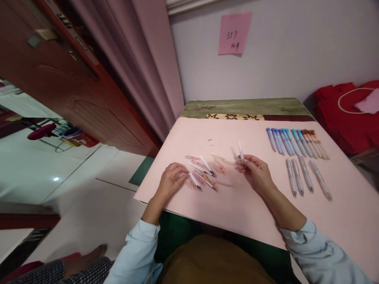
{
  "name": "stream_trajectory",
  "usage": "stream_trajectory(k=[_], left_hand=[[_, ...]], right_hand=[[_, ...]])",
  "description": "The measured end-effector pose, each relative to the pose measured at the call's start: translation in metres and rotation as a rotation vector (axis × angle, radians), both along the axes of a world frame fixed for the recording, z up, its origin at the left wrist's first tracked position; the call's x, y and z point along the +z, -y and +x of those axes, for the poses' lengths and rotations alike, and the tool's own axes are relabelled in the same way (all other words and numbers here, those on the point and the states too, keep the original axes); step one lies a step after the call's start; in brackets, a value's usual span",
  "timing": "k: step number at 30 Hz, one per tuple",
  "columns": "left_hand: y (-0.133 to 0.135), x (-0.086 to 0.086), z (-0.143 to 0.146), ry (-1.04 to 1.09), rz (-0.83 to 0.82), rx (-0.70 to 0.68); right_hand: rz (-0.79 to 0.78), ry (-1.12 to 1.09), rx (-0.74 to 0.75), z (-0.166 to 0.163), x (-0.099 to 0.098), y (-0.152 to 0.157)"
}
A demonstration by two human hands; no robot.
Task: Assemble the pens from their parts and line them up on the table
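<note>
While the right hand (256, 170) pinches a white refill (241, 150) right of the pen-part pile (204, 176) on the desk (237, 211), the left hand (173, 179) is nearer, by loose refills (194, 181) slanting far-left to near-right, can't tell if it's gripping tbh.

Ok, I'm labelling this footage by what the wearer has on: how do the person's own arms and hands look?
The left hand and right hand are ungloved. The left sleeve and right sleeve are pale blue, creased cloth, ending short of the hands. No watch or bracelet shows; rings are too small to judge.
</note>
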State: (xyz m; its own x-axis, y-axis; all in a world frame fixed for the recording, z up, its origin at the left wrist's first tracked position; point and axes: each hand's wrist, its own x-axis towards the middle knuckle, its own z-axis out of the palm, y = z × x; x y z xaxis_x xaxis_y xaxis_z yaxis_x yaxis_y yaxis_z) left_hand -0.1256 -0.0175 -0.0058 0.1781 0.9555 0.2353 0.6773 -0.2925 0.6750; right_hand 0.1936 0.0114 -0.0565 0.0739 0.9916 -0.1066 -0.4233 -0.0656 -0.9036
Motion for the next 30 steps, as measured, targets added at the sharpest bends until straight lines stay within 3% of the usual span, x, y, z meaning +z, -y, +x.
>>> stream_trajectory(k=[4,7,12,20,30], left_hand=[[-0.019,0.002,-0.012,-0.103,0.046,0.291],[-0.023,-0.002,-0.022,-0.158,-0.070,0.449],[-0.019,-0.012,-0.006,-0.272,-0.233,0.488],[-0.032,-0.027,0.005,-0.377,-0.237,0.505],[-0.033,-0.023,0.008,-0.385,-0.298,0.536]], right_hand=[[-0.006,-0.004,-0.024,0.001,0.000,-0.001],[-0.011,-0.022,-0.019,0.001,-0.002,-0.001],[-0.021,-0.018,0.002,-0.001,-0.001,0.000],[-0.003,0.007,-0.018,0.000,-0.004,-0.002],[-0.014,0.035,-0.028,-0.001,-0.003,-0.004]])
